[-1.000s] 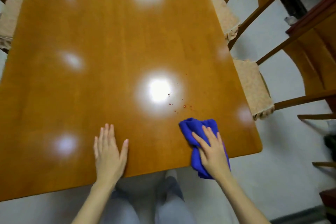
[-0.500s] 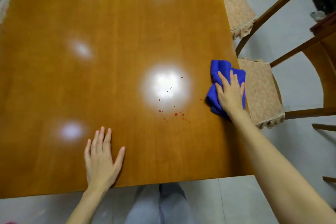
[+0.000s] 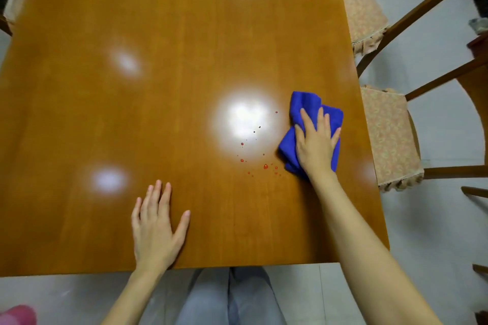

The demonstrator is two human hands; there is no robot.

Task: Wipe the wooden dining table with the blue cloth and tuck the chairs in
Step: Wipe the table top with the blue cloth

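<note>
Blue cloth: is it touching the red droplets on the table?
Apart. The head view shows bare table between the lower left edge of the blue cloth and the nearest red droplets.

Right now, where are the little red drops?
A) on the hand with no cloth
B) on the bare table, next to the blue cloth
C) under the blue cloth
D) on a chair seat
B: the red drops lie uncovered on the table, beside the blue cloth under the right hand.

I count one glossy wooden tabletop [image 3: 158,87], one crumpled blue cloth [image 3: 309,105], two cushioned wooden chairs [image 3: 388,134] along its right edge
</note>
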